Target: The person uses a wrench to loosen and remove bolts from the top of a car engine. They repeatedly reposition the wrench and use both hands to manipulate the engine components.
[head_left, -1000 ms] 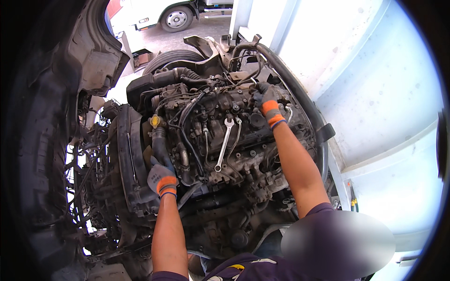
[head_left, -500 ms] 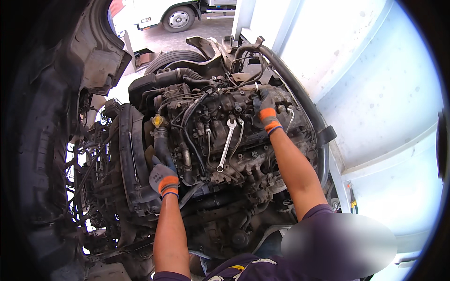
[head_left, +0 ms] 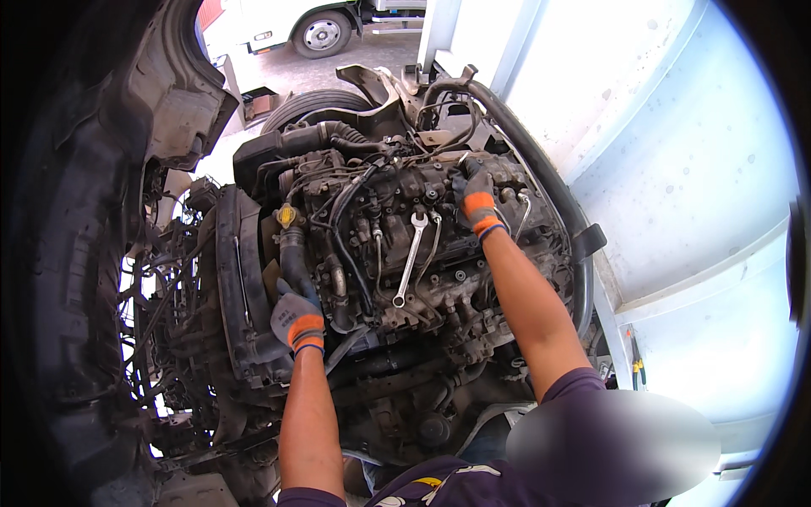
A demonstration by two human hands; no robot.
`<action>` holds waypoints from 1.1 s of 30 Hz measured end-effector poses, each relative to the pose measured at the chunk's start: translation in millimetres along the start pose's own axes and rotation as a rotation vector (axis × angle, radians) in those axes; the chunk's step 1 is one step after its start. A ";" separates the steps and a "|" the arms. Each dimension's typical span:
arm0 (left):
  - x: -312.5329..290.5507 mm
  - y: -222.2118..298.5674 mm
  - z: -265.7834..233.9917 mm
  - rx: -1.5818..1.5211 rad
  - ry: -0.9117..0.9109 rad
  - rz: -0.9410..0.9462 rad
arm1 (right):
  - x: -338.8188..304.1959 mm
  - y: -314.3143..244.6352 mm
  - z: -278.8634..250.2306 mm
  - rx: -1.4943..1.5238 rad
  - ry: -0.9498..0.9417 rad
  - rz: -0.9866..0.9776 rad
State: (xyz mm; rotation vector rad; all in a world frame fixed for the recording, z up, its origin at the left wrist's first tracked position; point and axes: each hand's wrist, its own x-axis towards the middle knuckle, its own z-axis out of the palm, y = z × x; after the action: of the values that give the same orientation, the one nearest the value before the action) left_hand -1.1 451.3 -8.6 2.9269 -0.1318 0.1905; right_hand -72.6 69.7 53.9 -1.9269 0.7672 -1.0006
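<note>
A dirty engine fills the middle of the view. At its left, my left hand, in a grey glove with an orange cuff, is closed around the lower part of a black radiator hose, below a yellow cap. My right hand, gloved alike, is on top of the engine at the far right, its fingers curled. A short shiny metal end sticks out above those fingers; the rest of the piece is hidden. Between my hands a combination wrench lies across the engine, beside a thin metal pipe.
A radiator stands left of the engine, with a long thin rod on it. A thick dark bar curves along the right, beside a pale panel. Pliers hang at the right. A truck wheel shows behind.
My right hand has turned slightly at the wrist, and the shiny end above its fingers has tilted to the right. My left hand stays at the hose, and the wrench lies still.
</note>
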 end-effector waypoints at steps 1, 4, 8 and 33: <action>-1.4 11.9 2.1 -0.018 -0.032 0.029 | 11.6 17.7 -9.8 0.110 0.018 0.134; -0.9 13.9 4.1 -0.025 -0.057 0.037 | 19.0 32.4 -14.3 -0.052 0.013 -0.011; 2.7 5.4 1.1 -0.034 -0.109 0.007 | 29.6 21.5 -9.4 -0.345 -0.093 0.017; 0.0 5.8 7.6 -0.048 0.061 0.006 | 22.1 -16.4 19.3 0.430 -0.213 0.472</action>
State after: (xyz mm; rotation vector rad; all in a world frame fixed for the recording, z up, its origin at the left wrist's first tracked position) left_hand -0.8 444.1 -14.8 2.8696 -0.1340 0.2728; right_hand -42.7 67.5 69.1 -1.3673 0.7625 -0.5962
